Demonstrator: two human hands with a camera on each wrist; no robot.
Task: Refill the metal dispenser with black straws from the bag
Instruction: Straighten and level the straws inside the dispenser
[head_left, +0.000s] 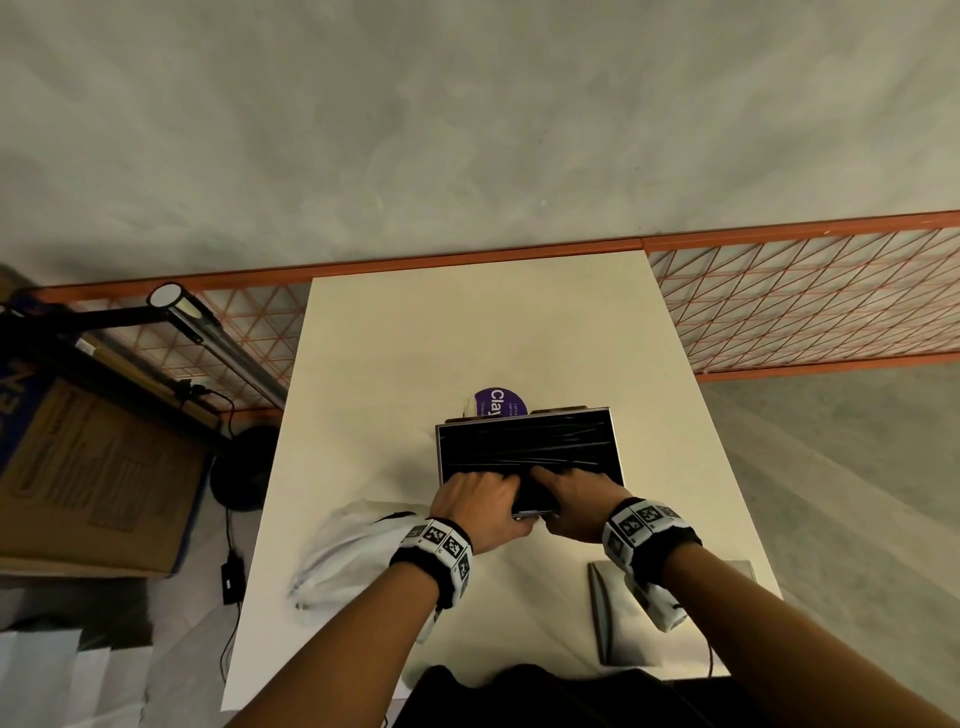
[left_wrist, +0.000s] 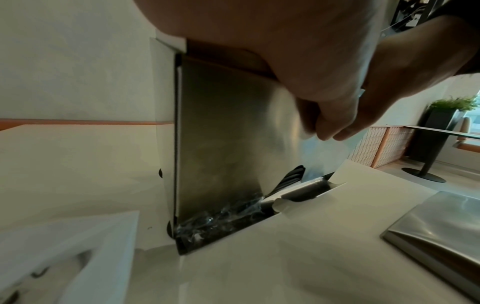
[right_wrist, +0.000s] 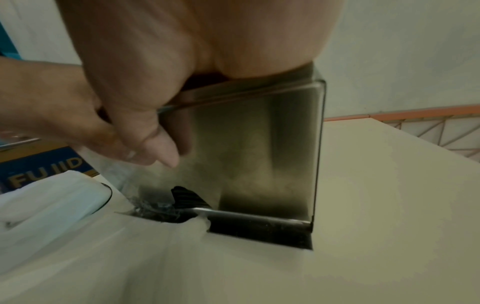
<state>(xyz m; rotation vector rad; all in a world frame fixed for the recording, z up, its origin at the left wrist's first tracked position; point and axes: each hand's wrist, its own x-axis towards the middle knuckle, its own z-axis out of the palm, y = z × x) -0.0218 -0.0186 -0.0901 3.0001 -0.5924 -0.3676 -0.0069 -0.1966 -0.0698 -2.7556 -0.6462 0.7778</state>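
Observation:
The metal dispenser (head_left: 616, 441) stands open-topped on the white table (head_left: 467, 332), filled with black straws (head_left: 524, 441) lying crosswise. My left hand (head_left: 480, 501) and right hand (head_left: 579, 501) sit side by side at its near rim. Their fingers curl over the rim onto the straws, and the thumbs hang down the front wall (left_wrist: 221, 133). Straw ends (right_wrist: 187, 197) show at the bottom slot, beside crinkled clear plastic (right_wrist: 155, 208). The bag (head_left: 348, 556) lies flat left of my left wrist.
The dispenser's metal lid (head_left: 605, 613) lies on the table under my right forearm. A purple round card (head_left: 500, 402) stands behind the dispenser. Left of the table are a desk lamp (head_left: 218, 338) and a cardboard box (head_left: 93, 467). An orange mesh rail (head_left: 805, 301) runs behind.

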